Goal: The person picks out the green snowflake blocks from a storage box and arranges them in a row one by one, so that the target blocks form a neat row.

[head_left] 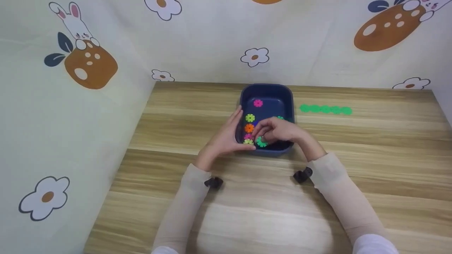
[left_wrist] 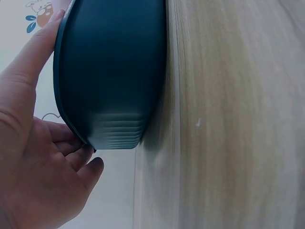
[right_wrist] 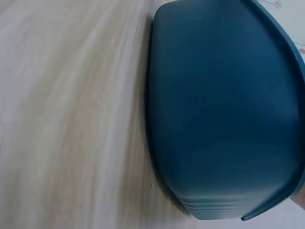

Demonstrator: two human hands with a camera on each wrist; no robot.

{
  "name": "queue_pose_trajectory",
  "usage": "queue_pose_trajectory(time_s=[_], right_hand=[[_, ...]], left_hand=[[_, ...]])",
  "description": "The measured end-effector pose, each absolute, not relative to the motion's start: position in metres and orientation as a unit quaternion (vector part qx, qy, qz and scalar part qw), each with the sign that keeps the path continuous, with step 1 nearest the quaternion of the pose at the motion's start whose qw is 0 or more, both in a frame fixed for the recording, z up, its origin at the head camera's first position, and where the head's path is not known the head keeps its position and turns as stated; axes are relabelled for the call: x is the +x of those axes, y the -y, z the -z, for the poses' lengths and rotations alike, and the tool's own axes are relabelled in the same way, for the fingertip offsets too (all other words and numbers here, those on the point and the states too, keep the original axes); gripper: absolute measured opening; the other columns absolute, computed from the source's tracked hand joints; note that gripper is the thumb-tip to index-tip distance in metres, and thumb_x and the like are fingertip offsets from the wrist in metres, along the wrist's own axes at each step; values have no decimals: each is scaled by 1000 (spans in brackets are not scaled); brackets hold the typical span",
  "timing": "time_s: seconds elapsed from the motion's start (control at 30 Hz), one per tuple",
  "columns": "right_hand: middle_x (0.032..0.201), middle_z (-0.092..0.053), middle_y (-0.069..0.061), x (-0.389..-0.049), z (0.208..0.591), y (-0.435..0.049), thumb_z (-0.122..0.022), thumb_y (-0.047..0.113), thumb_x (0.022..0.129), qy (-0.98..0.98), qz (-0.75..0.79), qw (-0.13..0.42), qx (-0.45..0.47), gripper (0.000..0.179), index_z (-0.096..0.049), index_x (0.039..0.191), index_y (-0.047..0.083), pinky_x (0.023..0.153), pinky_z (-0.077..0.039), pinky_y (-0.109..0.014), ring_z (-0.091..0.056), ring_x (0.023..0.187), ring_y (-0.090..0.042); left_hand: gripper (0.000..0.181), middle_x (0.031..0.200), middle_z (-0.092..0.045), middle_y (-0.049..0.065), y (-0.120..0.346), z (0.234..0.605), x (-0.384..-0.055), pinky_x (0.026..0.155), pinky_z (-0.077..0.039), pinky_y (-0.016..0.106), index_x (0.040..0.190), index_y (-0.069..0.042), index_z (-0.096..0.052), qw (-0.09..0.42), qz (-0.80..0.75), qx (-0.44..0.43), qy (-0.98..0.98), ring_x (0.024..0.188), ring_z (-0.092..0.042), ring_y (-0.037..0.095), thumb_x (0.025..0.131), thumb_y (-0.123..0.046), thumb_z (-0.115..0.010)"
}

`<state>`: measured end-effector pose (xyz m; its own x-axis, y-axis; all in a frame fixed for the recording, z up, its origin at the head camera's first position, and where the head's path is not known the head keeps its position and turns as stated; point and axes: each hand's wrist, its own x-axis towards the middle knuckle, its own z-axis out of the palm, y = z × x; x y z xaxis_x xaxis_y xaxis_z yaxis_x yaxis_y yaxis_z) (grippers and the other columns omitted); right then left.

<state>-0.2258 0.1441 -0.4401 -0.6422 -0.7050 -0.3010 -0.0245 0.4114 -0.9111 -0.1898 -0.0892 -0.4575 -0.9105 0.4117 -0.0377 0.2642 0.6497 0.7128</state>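
One light-green notched plastic disc (head_left: 261, 144), near end of the dark-blue rectangular plastic bin (head_left: 272, 153), best pinched by its edge: my right grip (head_left: 279, 129) bent over it, whether closed I cannot tell; my left grip (head_left: 229, 138), spread wide, bracing the bin's corner.

The right hand (head_left: 280, 129) partly hides a green disc (head_left: 261, 142) inside the bin (head_left: 272, 152). Both sleeves (head_left: 174, 220) run off the bottom edge. In each wrist view, picture edges crop the bin and its wall hides the contents.
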Motion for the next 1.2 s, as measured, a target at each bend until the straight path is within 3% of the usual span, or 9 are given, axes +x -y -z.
queue_pose_trajectory(time_s=[0.17, 0.4, 0.57, 0.77, 0.97, 1.2], right_hand=[[100, -75, -8, -228, 443, -143, -64, -2, 89, -760, 528, 305, -225, 27, -65, 116, -8, 78, -57, -19, -68, 86, -6], [109, -75, -19, -229, 442, -143, -70, 2, 90, -771, 563, 224, -193, 26, -68, 114, -8, 81, -60, -23, -71, 87, -4], [91, -76, -6, -230, 435, -148, -73, 8, 90, -790, 567, 173, -155, 26, -70, 110, -9, 77, -63, -32, -73, 76, -11], [83, -73, 9, -231, 421, -157, -73, 8, 89, -770, 617, 131, -97, 26, -68, 109, -8, 76, -62, -27, -70, 77, -5], [87, -74, 12, -234, 412, -173, -74, 6, 89, -736, 667, 95, -65, 13, -72, 101, 6, 75, -62, -24, -70, 78, -3], [86, -76, 7, -237, 406, -197, -71, -4, 88, -693, 716, 62, -57, 16, -75, 98, 8, 72, -61, -22, -71, 77, -4]], left_hand=[[124, 171, -3, 0, 89, 457, -189, 126, -24, 45, 161, -11, -11, 100, -378, 183, -902, 156, -14, 24, 71, -49, -87], [123, 171, -2, -1, 89, 457, -189, 125, -24, 47, 161, -11, -12, 98, -376, 182, -903, 156, -15, 25, 71, -49, -87], [122, 171, -1, 0, 88, 457, -189, 125, -23, 48, 161, -11, -11, 101, -379, 184, -902, 157, -14, 25, 72, -48, -87], [122, 171, -1, -3, 89, 456, -188, 125, -24, 49, 161, -13, -12, 103, -383, 177, -901, 156, -15, 25, 71, -49, -87], [124, 171, -1, -3, 89, 458, -189, 125, -24, 48, 161, -13, -12, 103, -383, 177, -901, 156, -15, 24, 71, -49, -88], [124, 171, -1, -3, 88, 458, -189, 125, -25, 48, 161, -13, -11, 102, -382, 177, -902, 156, -15, 25, 70, -49, -88]])
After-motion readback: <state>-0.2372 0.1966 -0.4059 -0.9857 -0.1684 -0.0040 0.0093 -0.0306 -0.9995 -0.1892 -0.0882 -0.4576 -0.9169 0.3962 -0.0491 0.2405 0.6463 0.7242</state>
